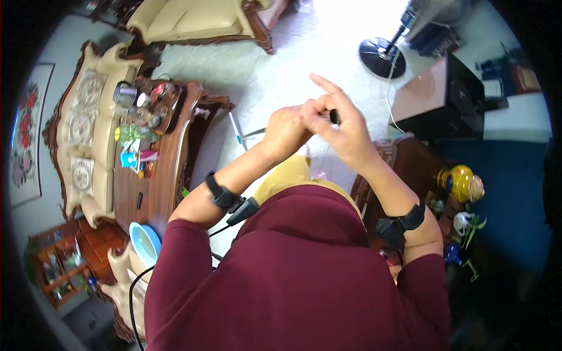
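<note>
My left hand (pixel 286 136) and my right hand (pixel 345 130) meet in front of me, above the pale floor. The left hand is closed, with its fingers curled out of sight. Against it press the thumb and curled fingers of my right hand, while that hand's index finger points outward. A small dark object (pixel 334 116) shows between the right fingers; its kind cannot be made out. Black straps with small boxes circle both my arms, one on the left forearm (pixel 221 193) and one near the right elbow (pixel 410 219).
A wooden table (pixel 155 193) at left carries cups, packets and a tray, with a blue basin (pixel 145 243) by its near end. Beyond my left hand lies a thin pole (pixel 235 127) with a bar. Ahead right stand a fan base (pixel 382 57) and a dark box (pixel 424 96); a yellow vase (pixel 461 182) stands right.
</note>
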Available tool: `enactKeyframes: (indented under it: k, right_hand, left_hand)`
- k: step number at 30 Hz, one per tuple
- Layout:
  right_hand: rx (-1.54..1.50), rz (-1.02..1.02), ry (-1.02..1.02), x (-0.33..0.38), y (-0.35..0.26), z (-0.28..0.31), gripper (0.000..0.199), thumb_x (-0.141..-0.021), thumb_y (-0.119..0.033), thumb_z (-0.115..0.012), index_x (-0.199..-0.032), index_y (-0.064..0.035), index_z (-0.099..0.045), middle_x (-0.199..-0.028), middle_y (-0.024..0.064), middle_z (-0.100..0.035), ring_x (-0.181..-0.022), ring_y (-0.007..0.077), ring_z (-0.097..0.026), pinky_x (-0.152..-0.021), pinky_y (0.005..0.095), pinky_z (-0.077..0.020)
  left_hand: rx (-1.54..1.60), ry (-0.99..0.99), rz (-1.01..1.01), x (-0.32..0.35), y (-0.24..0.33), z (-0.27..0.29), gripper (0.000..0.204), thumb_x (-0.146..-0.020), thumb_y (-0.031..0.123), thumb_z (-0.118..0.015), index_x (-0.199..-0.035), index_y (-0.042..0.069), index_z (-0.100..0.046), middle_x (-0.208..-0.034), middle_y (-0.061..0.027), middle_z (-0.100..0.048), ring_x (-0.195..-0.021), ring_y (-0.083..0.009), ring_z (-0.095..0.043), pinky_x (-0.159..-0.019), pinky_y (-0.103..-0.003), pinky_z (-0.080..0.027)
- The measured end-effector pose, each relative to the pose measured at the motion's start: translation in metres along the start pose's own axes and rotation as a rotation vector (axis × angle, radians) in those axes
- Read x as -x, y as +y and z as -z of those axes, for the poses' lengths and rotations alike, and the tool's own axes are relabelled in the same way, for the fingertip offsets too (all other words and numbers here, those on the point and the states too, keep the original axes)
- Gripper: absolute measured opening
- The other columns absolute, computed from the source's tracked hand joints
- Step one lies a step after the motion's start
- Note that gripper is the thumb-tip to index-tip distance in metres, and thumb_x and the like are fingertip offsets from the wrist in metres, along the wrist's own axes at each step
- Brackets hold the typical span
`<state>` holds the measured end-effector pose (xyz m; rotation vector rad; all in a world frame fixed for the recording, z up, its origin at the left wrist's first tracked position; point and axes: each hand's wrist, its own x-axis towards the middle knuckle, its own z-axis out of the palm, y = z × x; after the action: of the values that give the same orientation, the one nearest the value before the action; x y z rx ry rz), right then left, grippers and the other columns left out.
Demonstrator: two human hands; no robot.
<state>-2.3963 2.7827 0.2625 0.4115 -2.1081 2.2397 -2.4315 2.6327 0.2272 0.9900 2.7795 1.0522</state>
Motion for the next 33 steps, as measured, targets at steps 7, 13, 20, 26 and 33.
enactKeyframes:
  k: [7,13,20,26,33]
  right_hand:
    - [-0.319,-0.446,0.173,-0.045,0.060,0.013,0.023,-0.095,-0.013,-0.052,-0.113,-0.0001,-0.060,-0.067,-0.0013,-0.049,-0.061,0.0053,-0.044,-0.059,0.0192,-0.0390]
    - [-0.295,-0.418,0.133,-0.090,0.066,0.024,0.030,-0.098,-0.020,-0.045,-0.099,0.0035,-0.062,-0.052,-0.0054,-0.032,-0.049,0.0068,-0.033,-0.059,0.0257,-0.0394]
    - [-0.094,-0.301,0.405,-0.160,0.038,0.111,0.026,-0.094,-0.021,-0.050,-0.097,0.0016,-0.063,-0.055,-0.0068,-0.027,-0.050,0.0067,-0.030,-0.063,0.0255,-0.0413]
    - [-0.008,-0.138,0.497,-0.203,-0.018,0.166,0.031,-0.097,-0.020,-0.044,-0.101,0.0066,-0.059,-0.057,-0.0054,-0.022,-0.052,0.0066,-0.027,-0.073,0.0292,-0.0417]
    - [0.157,-0.007,0.359,-0.221,-0.037,0.167,0.041,-0.101,-0.024,-0.035,-0.115,0.0097,-0.052,-0.054,-0.0059,-0.023,-0.047,0.0062,-0.025,-0.072,0.0309,-0.0421]
  left_hand:
    - [0.234,-0.154,0.141,0.007,-0.103,-0.059,0.041,-0.077,0.019,-0.071,-0.113,0.008,-0.054,-0.101,-0.0145,-0.062,-0.091,-0.0326,-0.062,-0.081,-0.042,-0.049]
    - [0.016,-0.431,0.612,0.029,-0.232,-0.118,0.042,-0.081,0.039,-0.065,-0.113,0.012,-0.062,-0.102,-0.0136,-0.066,-0.097,-0.0298,-0.063,-0.081,-0.041,-0.050]
    - [0.203,-0.435,0.500,-0.115,-0.199,-0.124,0.032,-0.084,0.036,-0.061,-0.108,0.015,-0.065,-0.098,-0.0123,-0.068,-0.093,-0.0313,-0.063,-0.080,-0.041,-0.049]
    - [0.305,-0.268,0.339,-0.233,-0.169,-0.133,0.027,-0.082,0.035,-0.061,-0.103,0.018,-0.066,-0.095,-0.0110,-0.068,-0.091,-0.0314,-0.064,-0.078,-0.042,-0.050]
    - [0.298,-0.174,0.293,-0.256,-0.160,-0.116,0.030,-0.079,0.035,-0.065,-0.101,0.015,-0.066,-0.091,-0.0114,-0.068,-0.090,-0.0315,-0.064,-0.079,-0.042,-0.050]
